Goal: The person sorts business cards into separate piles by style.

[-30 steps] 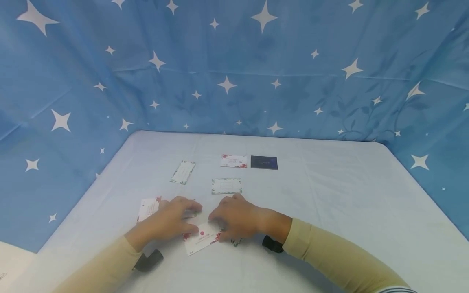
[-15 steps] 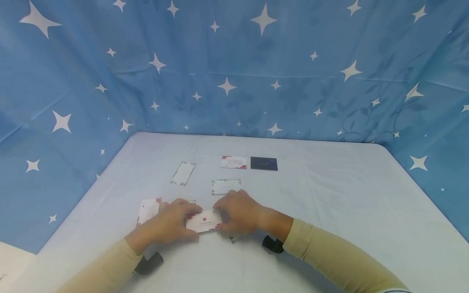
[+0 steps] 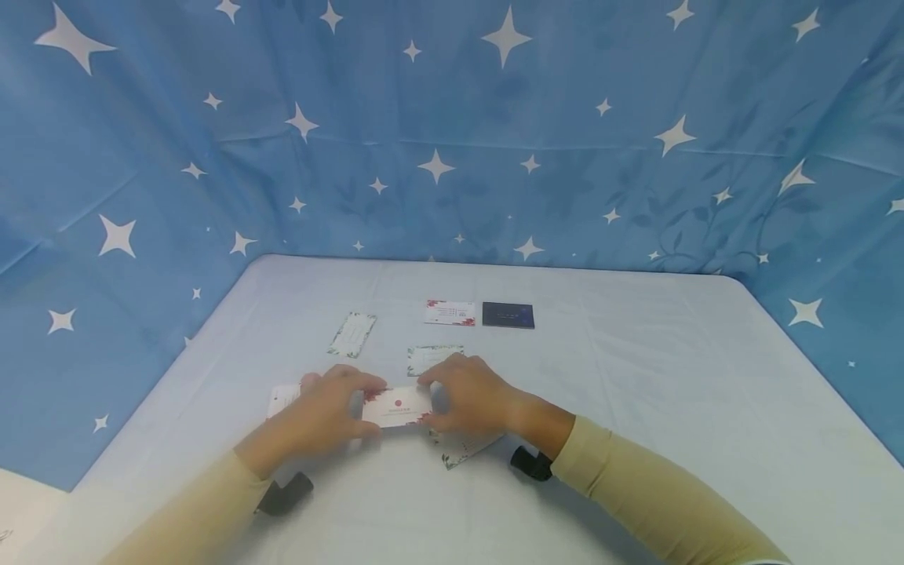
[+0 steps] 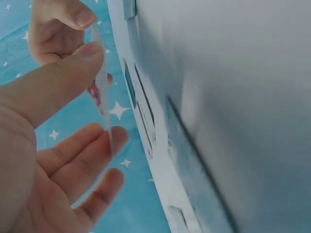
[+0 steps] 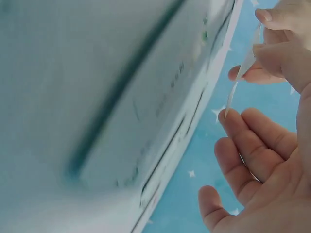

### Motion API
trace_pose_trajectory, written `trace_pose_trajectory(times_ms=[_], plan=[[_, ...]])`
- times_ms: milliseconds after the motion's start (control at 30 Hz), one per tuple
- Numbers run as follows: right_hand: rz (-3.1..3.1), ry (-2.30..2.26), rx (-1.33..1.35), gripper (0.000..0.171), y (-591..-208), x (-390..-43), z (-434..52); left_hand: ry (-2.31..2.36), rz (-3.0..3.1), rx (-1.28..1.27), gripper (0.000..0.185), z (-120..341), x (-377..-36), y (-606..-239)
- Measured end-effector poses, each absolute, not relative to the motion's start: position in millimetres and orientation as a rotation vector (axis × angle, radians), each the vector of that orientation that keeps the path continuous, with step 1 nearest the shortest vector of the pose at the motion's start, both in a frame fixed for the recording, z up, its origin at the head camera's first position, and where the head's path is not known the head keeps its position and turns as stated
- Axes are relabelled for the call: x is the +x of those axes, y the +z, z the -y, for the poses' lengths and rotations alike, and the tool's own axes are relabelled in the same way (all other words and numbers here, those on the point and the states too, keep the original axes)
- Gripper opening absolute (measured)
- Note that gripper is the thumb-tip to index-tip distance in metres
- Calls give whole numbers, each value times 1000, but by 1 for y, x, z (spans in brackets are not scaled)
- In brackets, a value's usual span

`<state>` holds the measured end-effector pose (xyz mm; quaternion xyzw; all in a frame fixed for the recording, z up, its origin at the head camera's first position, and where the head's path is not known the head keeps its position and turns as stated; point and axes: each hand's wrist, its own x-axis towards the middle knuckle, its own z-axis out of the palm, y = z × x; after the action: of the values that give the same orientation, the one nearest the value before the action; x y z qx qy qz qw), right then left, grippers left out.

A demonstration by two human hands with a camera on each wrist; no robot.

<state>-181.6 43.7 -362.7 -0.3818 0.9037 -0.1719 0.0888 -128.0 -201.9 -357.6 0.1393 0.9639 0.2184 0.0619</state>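
Both hands hold a white business card [image 3: 397, 406] with red floral corners and a red dot. My left hand [image 3: 318, 412] pinches its left end between thumb and fingers; my right hand [image 3: 473, 396] pinches the right end the same way. In the left wrist view the card [image 4: 101, 87] appears nearly edge-on, raised off the table. The right wrist view shows it as a thin sheet between thumb and fingertips [image 5: 233, 116]. Below my right hand lies a card with green leaf corners [image 3: 462, 453], partly covered. Another red-flowered card [image 3: 282, 398] is partly hidden behind my left hand.
Farther back on the white table [image 3: 636, 377] lie a tilted leaf-bordered card [image 3: 352, 334], a second leaf-bordered card [image 3: 427, 359] overlapped by my right hand, a red-flowered card [image 3: 450, 312] and a dark blue card [image 3: 508, 315]. A blue star-patterned curtain [image 3: 452, 102] stands behind.
The red-flowered card has turned level and risen away from me, with both hands gripping its ends. The leaf card under my right hand shows more.
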Motion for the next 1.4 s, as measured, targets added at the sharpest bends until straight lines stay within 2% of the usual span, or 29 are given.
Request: trace_pose_trajectory(times_ms=[333, 500, 833, 1100, 1400], plan=[[-2831, -603, -981, 52, -357, -215, -57, 686, -2924, 554, 61, 189, -179, -352], [-2871, -583, -850, 54, -358, -238, -66, 629, -2915, 516, 62, 173, -213, -351], [-2915, -543, -754, 54, -358, -283, -72, 577, -2877, 468, 60, 153, -277, -361], [-2898, -477, -690, 53, -365, -309, -70, 535, -2894, 442, 56, 146, -301, -370], [-2860, -451, -639, 54, -372, -318, -66, 508, -2852, 412, 60, 144, -315, -377]])
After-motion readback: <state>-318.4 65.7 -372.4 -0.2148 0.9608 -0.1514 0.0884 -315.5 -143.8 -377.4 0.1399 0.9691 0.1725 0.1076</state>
